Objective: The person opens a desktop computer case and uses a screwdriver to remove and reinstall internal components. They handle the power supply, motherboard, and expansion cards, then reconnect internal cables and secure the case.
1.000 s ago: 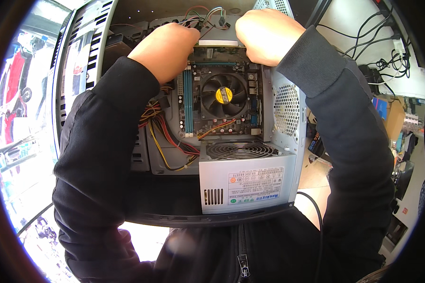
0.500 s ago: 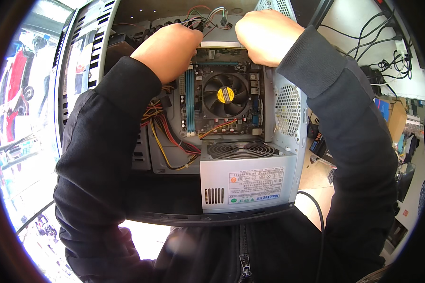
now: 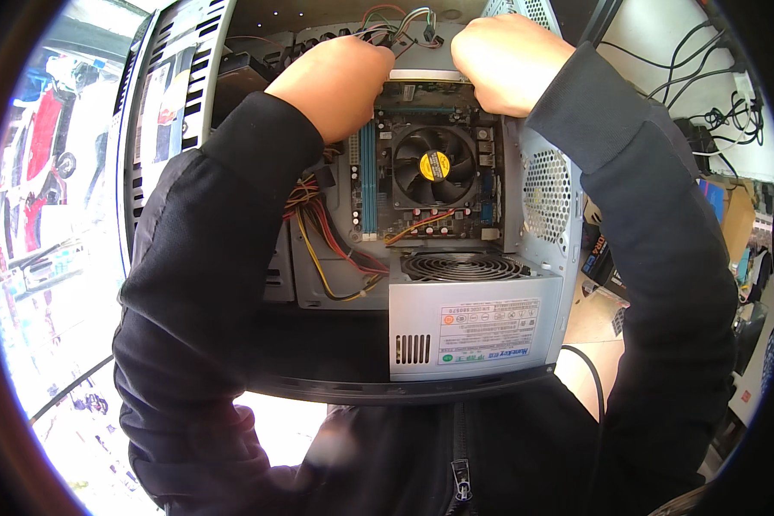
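An open computer case stands before me with its motherboard (image 3: pixel 385 185) showing. Across the board's far end runs an expansion card (image 3: pixel 426 76), seen nearly edge-on with a pale upper edge. My left hand (image 3: pixel 335 84) is closed at the card's left end, beside the blue memory slots (image 3: pixel 368 181). At the other end, by the case's rear wall, my right hand (image 3: pixel 509 64) is curled in a fist shape. Both sets of fingertips are mostly hidden under the hands. A black cooling fan (image 3: pixel 434 166) with a yellow centre sits nearer to me on the board.
A silver power supply (image 3: pixel 482 331) fills the near right corner of the case. Red and yellow cables (image 3: pixel 322 245) hang left of the board, and thin coloured wires (image 3: pixel 404 26) lie beyond the card. Black cords (image 3: pixel 722 112) tangle at the far right.
The whole scene has shifted a little to the right in the picture. Relative to the card and the motherboard, both hands look almost unchanged.
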Demonstrator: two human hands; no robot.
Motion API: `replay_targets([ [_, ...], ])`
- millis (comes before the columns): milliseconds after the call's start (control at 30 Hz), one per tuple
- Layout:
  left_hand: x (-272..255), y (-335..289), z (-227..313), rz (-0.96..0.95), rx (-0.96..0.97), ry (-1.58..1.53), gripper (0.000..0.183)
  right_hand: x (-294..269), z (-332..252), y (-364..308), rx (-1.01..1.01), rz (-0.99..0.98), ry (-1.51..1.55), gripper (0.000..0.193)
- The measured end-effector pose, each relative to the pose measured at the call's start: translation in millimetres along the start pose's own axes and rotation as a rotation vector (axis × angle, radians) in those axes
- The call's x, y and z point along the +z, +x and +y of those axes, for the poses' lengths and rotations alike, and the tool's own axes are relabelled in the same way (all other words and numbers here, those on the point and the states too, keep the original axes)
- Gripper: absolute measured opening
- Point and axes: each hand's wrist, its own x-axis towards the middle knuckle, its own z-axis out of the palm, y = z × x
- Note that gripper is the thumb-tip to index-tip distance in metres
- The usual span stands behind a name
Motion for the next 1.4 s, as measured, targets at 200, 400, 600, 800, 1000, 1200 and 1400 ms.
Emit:
replay_targets([
  [200, 8, -3, -4, 0.073, 0.025, 0.036, 0.013, 3, -1, 6, 0.015, -0.094, -0.09, 0.011],
  [400, 7, -1, -5, 0.047, 0.039, 0.006, 0.013, 5, -4, 4, 0.057, -0.055, -0.005, 0.013],
  [600, 11, 3, -13, 0.031, 0.034, -0.067, 0.011, 0, -5, 6, 0.028, -0.074, -0.006, 0.012],
  [800, 6, 4, -9, -0.035, -0.018, -0.063, 0.014, -2, -7, 6, 0.059, -0.101, 0.017, 0.009],
  [1000, 5, 2, -10, 0.012, -0.012, -0.151, 0.012, 18, 7, 11, 0.037, -0.035, 0.014, 0.015],
  [1200, -3, 3, -3, -0.053, -0.04, -0.101, 0.011, -7, 24, 1, 0.013, -0.085, 0.101, 0.017],
  [1400, -8, 2, -1, -0.075, -0.033, -0.095, 0.01, -9, 30, 1, -0.007, -0.052, 0.167, 0.017],
])
